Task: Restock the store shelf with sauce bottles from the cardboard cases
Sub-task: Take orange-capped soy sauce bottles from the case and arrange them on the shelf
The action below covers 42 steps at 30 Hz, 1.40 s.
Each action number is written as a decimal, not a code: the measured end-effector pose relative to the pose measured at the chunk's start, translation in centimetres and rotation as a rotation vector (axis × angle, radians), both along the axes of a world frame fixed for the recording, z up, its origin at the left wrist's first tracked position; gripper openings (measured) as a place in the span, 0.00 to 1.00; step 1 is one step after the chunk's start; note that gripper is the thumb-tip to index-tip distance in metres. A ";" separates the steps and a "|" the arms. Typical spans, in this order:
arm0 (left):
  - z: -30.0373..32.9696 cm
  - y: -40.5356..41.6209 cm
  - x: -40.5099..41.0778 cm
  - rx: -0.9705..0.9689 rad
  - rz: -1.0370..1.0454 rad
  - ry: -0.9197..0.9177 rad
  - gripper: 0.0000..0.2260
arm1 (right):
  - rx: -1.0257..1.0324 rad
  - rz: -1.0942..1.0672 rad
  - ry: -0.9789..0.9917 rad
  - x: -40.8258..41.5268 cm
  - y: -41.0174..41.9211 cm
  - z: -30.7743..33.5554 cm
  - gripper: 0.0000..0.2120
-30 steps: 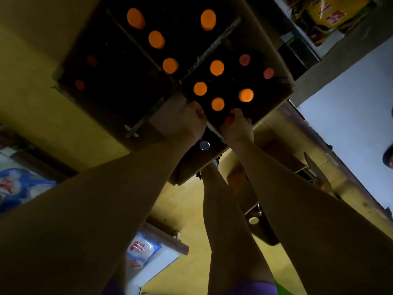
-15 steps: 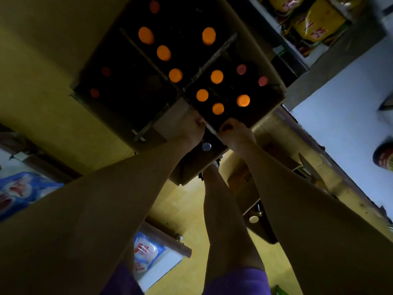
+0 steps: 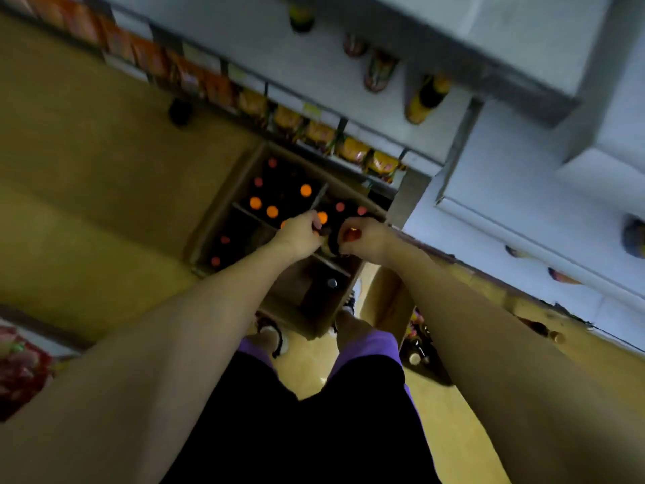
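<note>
I grasp a red-capped bottle (image 3: pixel 350 235) in my right hand (image 3: pixel 366 237); my left hand (image 3: pixel 303 235) pinches another's neck, both over the case (image 3: pixel 223 207). Step: extraction. Next move probably requires lifting both to the shelf (image 3: pixel 523 190) above.

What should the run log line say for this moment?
left hand: grips bottle neck | right hand: grips red-capped bottle | cardboard case: open, bottles inside

We've got both hands over the cardboard case (image 3: pixel 223 218) on the floor: right hand (image 3: pixel 366 237) gripping a red-capped sauce bottle (image 3: pixel 352 235), left hand (image 3: pixel 302 234) curled just beside it, contents too blurry to tell.
</note>
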<state>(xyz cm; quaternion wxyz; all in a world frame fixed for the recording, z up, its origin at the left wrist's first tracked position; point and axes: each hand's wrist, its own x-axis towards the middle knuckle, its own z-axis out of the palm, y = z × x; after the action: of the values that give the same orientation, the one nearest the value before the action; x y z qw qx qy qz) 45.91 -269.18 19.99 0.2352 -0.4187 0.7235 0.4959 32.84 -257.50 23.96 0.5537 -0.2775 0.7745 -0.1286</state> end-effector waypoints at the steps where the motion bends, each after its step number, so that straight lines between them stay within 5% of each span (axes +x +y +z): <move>1: 2.6 -0.7 -0.3 0.008 -0.061 0.017 0.17 | -0.023 0.017 -0.016 -0.3 -0.5 2.9 0.03; 7: 16.4 -5.4 -1.9 -0.007 -0.270 0.216 0.50 | -0.250 0.049 0.146 -2.4 -3.8 20.3 0.07; 16: 37.3 -6.9 -8.1 -0.082 -0.278 0.691 0.26 | -0.633 -0.169 0.293 -6.1 -4.5 42.5 0.08; 20: 43.8 -5.7 -10.1 -0.180 -0.168 0.805 0.33 | -0.848 -0.268 0.348 -7.4 -2.6 48.8 0.07; 25: 52.1 -1.9 -13.8 -0.229 -0.063 1.005 0.20 | -1.170 -0.571 0.200 -10.4 0.1 54.6 0.08; 29: 58.6 1.8 -16.6 -0.206 -0.011 1.167 0.15 | -1.360 -0.593 0.197 -13.2 3.6 58.9 0.10; 33: 63.2 5.2 -19.7 -0.187 0.126 1.292 0.15 | -1.355 -0.586 0.329 -16.5 8.1 60.5 0.15; 37: 66.1 8.4 -23.3 -0.197 0.137 1.325 0.16 | -1.132 -0.459 0.476 -19.5 12.5 60.9 0.15; 42: 69.2 14.5 -28.2 -0.153 0.041 1.392 0.15 | -1.073 -0.394 0.404 -23.2 17.0 60.9 0.27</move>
<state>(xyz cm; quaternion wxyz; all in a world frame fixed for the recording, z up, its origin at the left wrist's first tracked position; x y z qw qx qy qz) 17.72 -254.67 89.19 -0.3222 -0.0328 0.7309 0.6007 9.66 -240.47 84.84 0.1442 -0.3882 0.7283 -0.5460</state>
